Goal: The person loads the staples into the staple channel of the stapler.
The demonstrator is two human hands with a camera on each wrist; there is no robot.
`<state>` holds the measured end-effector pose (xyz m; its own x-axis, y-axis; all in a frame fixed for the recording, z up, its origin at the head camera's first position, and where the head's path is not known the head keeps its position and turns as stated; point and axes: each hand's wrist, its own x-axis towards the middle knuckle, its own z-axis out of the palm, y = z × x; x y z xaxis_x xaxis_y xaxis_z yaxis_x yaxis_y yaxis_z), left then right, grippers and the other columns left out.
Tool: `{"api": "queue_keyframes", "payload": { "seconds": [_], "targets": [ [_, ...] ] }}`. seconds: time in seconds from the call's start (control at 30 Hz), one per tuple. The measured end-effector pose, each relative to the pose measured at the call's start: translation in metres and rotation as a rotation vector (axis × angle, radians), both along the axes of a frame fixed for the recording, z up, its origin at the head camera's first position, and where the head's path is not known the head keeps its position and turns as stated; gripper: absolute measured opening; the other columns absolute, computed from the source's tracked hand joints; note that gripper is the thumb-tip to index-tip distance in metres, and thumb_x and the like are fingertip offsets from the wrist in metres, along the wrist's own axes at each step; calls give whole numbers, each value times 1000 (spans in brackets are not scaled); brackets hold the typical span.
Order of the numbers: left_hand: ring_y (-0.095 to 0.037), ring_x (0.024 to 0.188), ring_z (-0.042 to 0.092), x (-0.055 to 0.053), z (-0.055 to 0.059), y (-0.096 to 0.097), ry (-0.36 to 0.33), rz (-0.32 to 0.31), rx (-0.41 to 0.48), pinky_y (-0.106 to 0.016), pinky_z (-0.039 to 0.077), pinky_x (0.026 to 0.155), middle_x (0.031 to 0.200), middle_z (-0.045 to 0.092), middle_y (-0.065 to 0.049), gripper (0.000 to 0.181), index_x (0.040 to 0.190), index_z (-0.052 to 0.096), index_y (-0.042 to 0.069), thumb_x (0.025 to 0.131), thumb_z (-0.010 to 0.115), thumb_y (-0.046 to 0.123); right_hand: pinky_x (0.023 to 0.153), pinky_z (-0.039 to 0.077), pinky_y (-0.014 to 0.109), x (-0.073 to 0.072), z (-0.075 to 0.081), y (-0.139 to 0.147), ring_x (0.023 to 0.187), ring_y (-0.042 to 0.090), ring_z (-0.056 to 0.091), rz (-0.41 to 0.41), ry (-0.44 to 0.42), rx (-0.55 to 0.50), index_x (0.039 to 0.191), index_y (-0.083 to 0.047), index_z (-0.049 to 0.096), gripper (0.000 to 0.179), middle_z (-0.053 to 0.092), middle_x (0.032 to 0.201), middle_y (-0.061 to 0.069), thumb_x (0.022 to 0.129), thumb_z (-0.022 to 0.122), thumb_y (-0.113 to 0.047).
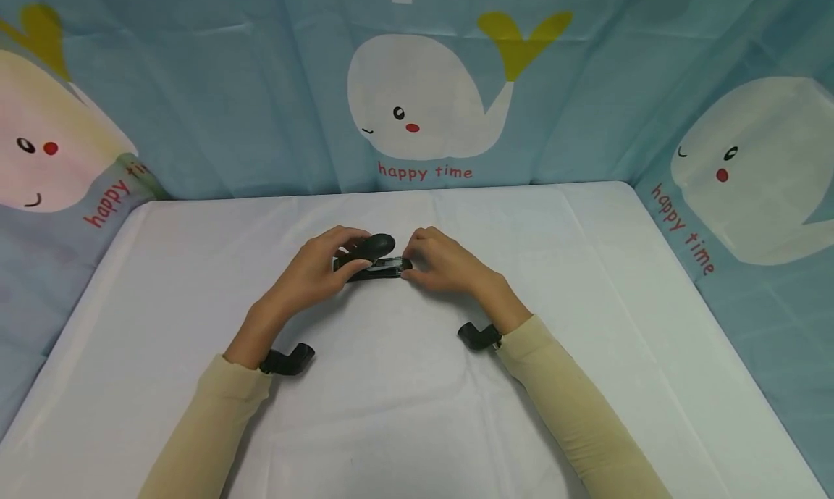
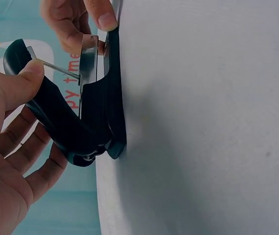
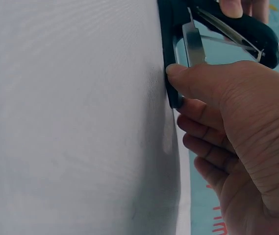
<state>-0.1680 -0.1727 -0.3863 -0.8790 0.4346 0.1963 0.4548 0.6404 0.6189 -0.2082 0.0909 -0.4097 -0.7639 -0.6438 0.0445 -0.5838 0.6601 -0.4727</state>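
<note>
A black stapler (image 1: pixel 387 267) with a silver magazine sits on the white-covered table, its top arm swung up and away from the base. In the left wrist view a thin metal rod runs from the raised arm (image 2: pixel 51 110) to the magazine (image 2: pixel 88 58). My left hand (image 1: pixel 319 266) grips that raised arm, thumb on one side and fingers behind it. At the other end, my right hand (image 1: pixel 446 262) pinches the tip of the base (image 3: pixel 171 73) between thumb and fingers.
White cloth (image 1: pixel 391 412) covers the table. Behind it and at both sides hangs a blue curtain (image 1: pixel 260 86) printed with whales. A small black camera is strapped at each wrist, the left camera (image 1: pixel 289 360) and the right camera (image 1: pixel 478 336).
</note>
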Motion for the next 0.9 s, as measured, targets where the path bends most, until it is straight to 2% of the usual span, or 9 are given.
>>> {"api": "queue_keyframes", "payload": {
  "seconds": [0.33, 0.53, 0.9],
  "targets": [
    [-21, 106, 64, 1, -3, 7, 30, 2, -30, -39, 56, 85, 124, 66, -5, 45, 137, 59, 16, 95, 72, 28, 108, 49, 37, -1, -1, 0, 118, 19, 56, 3, 13, -4, 111, -13, 72, 28, 63, 114, 2, 93, 72, -34],
    [-22, 108, 64, 0, -8, 11, 49, 8, -58, -42, 55, 93, 121, 66, -4, 43, 135, 60, 17, 95, 72, 27, 106, 50, 37, -1, -2, 0, 117, 19, 56, -5, 3, -3, 111, -11, 71, 29, 63, 115, 2, 93, 73, -34],
    [-24, 122, 62, 0, -18, 16, 52, 1, -94, -46, 53, 104, 126, 67, -4, 41, 135, 61, 17, 96, 71, 25, 102, 51, 35, -1, -1, 1, 112, 18, 57, -4, 4, 5, 115, -10, 72, 33, 64, 112, 1, 93, 73, -34]
  ]
}}
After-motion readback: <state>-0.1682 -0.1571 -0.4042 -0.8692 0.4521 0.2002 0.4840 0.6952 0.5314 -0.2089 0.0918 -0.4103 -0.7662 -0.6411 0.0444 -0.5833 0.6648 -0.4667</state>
